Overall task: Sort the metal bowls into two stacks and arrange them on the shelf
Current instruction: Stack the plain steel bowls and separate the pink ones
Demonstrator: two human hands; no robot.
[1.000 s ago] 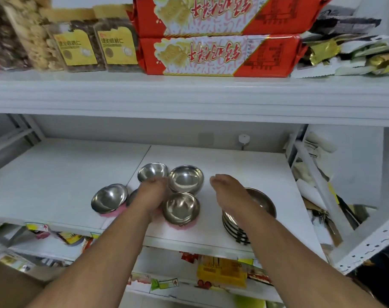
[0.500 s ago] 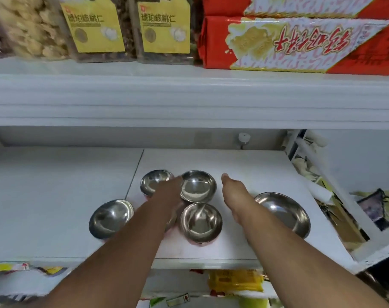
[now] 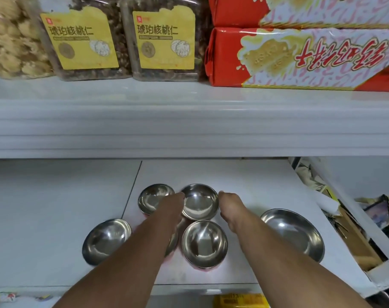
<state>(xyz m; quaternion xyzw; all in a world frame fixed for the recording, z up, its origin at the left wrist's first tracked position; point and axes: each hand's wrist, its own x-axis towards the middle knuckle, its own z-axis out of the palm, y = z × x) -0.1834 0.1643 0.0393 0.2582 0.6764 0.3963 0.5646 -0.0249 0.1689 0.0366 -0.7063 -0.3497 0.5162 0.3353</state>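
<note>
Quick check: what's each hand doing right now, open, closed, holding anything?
Left hand: at the left rim of the rear middle bowl; grip cannot be told.
Right hand: at that bowl's right rim; grip cannot be told.

Five small bowls [image 3: 204,241], one large bowl [image 3: 293,234], two hands [image 3: 230,204].

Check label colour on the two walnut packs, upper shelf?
Yellow labels with dark print on both walnut packs; clear in the head view.
</note>
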